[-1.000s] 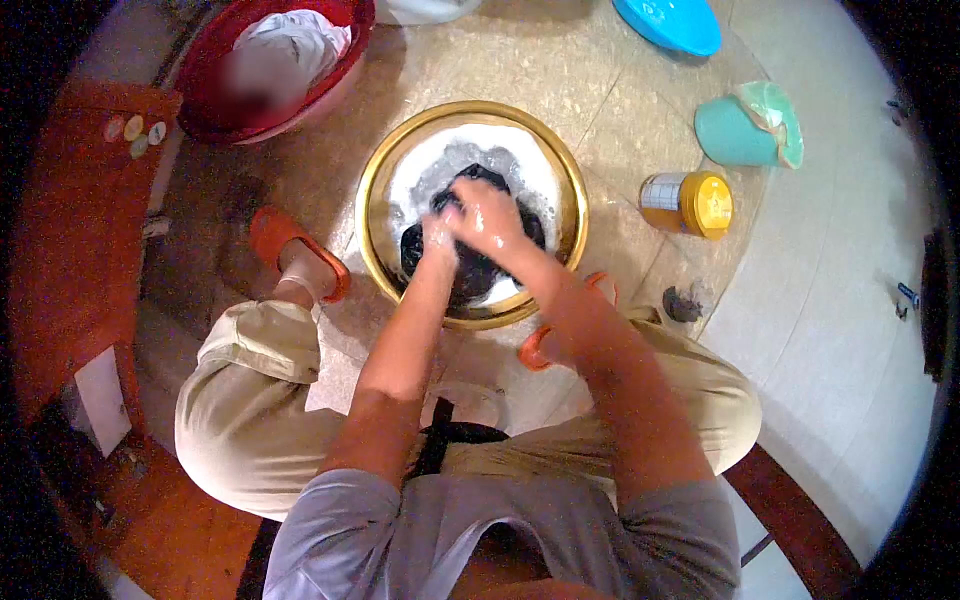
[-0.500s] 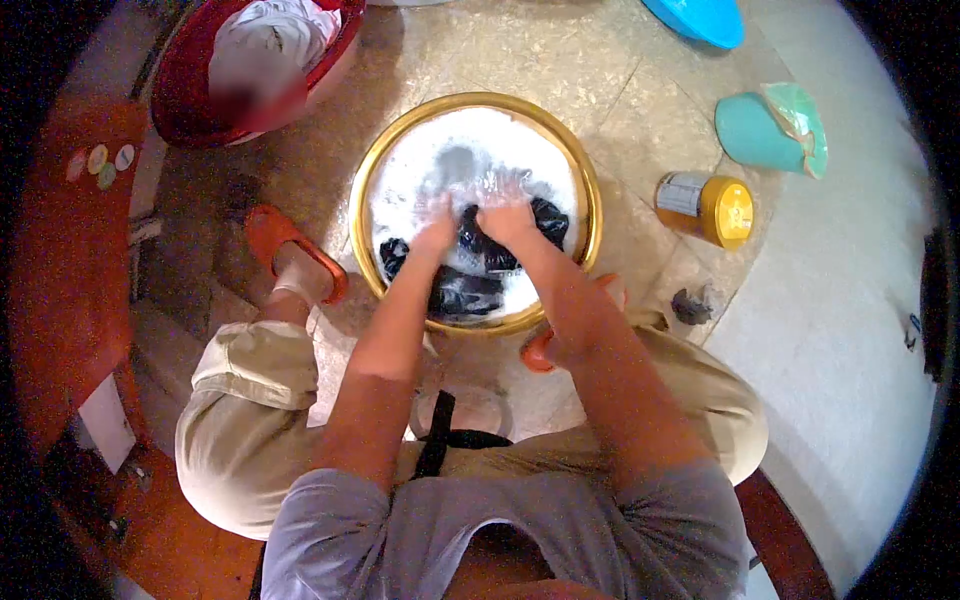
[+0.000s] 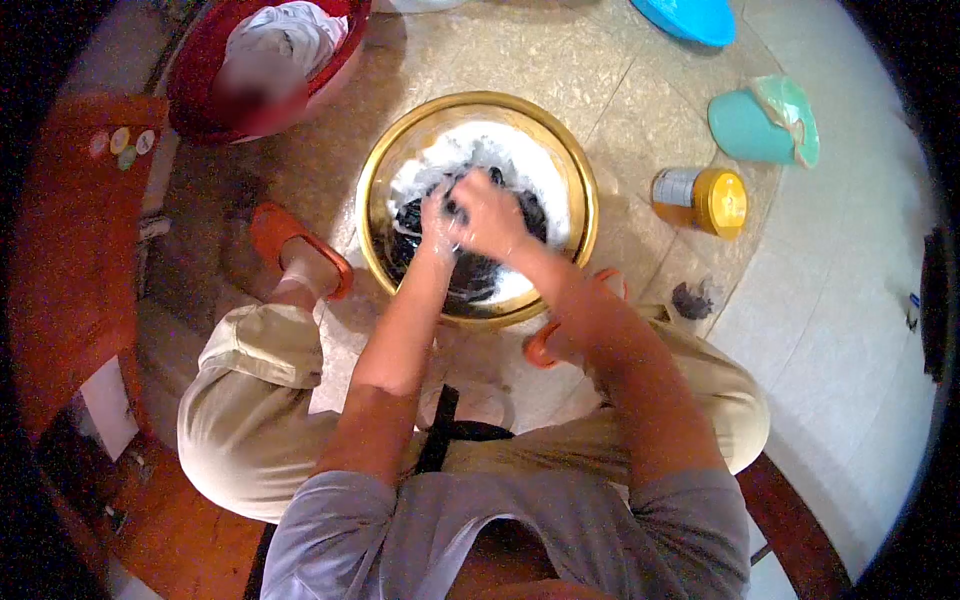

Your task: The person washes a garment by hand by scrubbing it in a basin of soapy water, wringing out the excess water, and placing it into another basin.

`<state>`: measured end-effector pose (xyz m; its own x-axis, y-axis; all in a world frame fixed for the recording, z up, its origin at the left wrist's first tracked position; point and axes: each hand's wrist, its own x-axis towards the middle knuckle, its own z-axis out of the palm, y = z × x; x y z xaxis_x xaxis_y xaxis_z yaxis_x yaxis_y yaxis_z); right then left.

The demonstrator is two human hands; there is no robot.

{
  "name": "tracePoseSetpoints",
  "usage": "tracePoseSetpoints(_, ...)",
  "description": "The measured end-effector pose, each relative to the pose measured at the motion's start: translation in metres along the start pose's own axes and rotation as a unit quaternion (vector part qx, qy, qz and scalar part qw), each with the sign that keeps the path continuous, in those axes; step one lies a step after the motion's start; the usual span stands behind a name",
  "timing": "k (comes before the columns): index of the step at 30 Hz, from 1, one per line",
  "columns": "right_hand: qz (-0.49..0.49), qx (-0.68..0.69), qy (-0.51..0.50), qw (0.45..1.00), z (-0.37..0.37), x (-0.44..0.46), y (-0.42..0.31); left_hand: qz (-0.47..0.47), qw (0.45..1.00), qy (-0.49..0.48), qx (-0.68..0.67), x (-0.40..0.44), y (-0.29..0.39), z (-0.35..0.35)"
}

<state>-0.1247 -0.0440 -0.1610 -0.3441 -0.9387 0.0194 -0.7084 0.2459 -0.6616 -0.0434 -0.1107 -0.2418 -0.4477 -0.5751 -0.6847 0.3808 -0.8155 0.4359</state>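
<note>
A gold-rimmed basin (image 3: 592, 205) stands on the floor between my feet, with white suds (image 3: 470, 145) inside. Wet black cloth (image 3: 472, 278) lies bunched in the suds. My left hand (image 3: 438, 215) is closed on a part of this cloth near the basin's middle. Right against it, my right hand (image 3: 487, 212) is curled over the cloth, its fingers slightly blurred. A bit of black shows between the two hands. The lower part of the cloth is partly hidden by foam and my wrists.
A red tub (image 3: 335, 75) with white cloth (image 3: 290, 35) is at upper left. On the right are a yellow-lidded jar (image 3: 722, 203), a teal bin (image 3: 740, 128) with a liner and a dark clump (image 3: 692, 298). A blue basin (image 3: 690, 18) sits at the top edge.
My hands have come together and lifted slightly, with the black cloth gathered between them. The suds have sunk and drawn inward, showing more of the basin's inner wall.
</note>
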Motion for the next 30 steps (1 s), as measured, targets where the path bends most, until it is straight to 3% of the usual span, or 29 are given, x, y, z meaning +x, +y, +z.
tracePoseSetpoints(2,0.083,-0.064,0.073,0.992,0.001,0.01,0.038,-0.051,0.998,0.012,0.036,-0.033,0.02,0.036)
tracePoseSetpoints(3,0.08,-0.083,0.077,0.99,-0.006,0.012,0.047,-0.072,0.997,0.002,0.039,-0.033,0.024,0.034)
tracePoseSetpoints(5,0.06,-0.115,0.049,0.99,-0.013,0.008,0.059,0.114,0.948,-0.024,0.298,-0.031,0.033,0.029)
tracePoseSetpoints(6,0.034,-0.133,0.062,0.989,-0.012,0.005,0.057,0.218,0.876,-0.024,0.43,-0.026,0.037,0.023)
tracePoseSetpoints(7,0.008,-0.151,0.075,0.986,-0.011,0.001,0.053,0.387,0.718,-0.044,0.577,-0.022,0.042,0.016)
tracePoseSetpoints(8,-0.018,-0.169,0.089,0.982,-0.01,-0.004,0.049,0.439,0.626,-0.029,0.644,-0.015,0.039,0.007)
tracePoseSetpoints(9,-0.003,-0.179,0.012,0.984,-0.008,-0.013,0.047,0.425,0.563,-0.011,0.709,-0.02,0.037,0.007)
tracePoseSetpoints(11,0.009,-0.215,-0.047,0.976,0.01,-0.022,0.054,0.38,0.44,0.015,0.814,-0.017,0.028,-0.008)
tracePoseSetpoints(12,0.025,-0.235,-0.076,0.969,0.018,-0.023,0.056,0.279,0.439,0.018,0.854,-0.027,0.029,0.005)
tracePoseSetpoints(14,0.037,-0.254,-0.099,0.961,0.038,-0.014,0.074,0.217,0.46,-0.015,0.861,0.023,0.005,-0.045)
tracePoseSetpoints(15,0.036,-0.289,-0.097,0.952,0.055,-0.008,0.089,0.207,0.579,-0.095,0.783,0.055,-0.004,-0.079)
tracePoseSetpoints(16,0.035,-0.323,-0.096,0.941,0.058,0.0,0.087,-0.031,0.563,-0.058,0.824,0.043,0.015,-0.036)
tracePoseSetpoints(17,0.109,-0.266,-0.079,0.955,0.06,0.008,0.085,-0.041,0.608,-0.044,0.791,0.059,0.015,-0.035)
tracePoseSetpoints(18,0.174,-0.191,-0.119,0.959,0.049,0.017,0.072,-0.019,0.695,-0.019,0.718,0.068,0.016,-0.035)
tracePoseSetpoints(20,0.297,-0.038,-0.191,0.935,0.029,0.036,0.054,-0.048,0.894,0.033,0.444,0.05,0.033,0.003)
tracePoseSetpoints(21,0.158,0.046,-0.075,0.984,0.025,0.025,0.048,-0.075,0.939,0.047,0.332,0.035,0.04,0.024)
tracePoseSetpoints(22,-0.027,0.06,0.014,0.998,0.017,0.006,0.024,-0.053,0.955,-0.174,0.232,0.056,0.031,0.002)
tracePoseSetpoints(24,-0.122,0.071,-0.029,0.99,0.035,-0.016,0.016,-0.124,0.972,-0.163,-0.114,0.044,0.013,-0.002)
tracePoseSetpoints(26,-0.191,0.057,-0.064,0.978,-0.013,-0.014,-0.039,-0.105,0.986,-0.094,-0.093,0.028,0.002,-0.005)
tracePoseSetpoints(28,-0.086,0.0,-0.14,0.986,-0.03,-0.005,-0.054,-0.079,0.994,-0.023,-0.069,0.01,-0.002,-0.011)
tracePoseSetpoints(30,-0.042,-0.054,-0.06,0.996,-0.008,0.01,-0.014,-0.054,0.996,0.053,-0.044,-0.004,-0.005,-0.014)
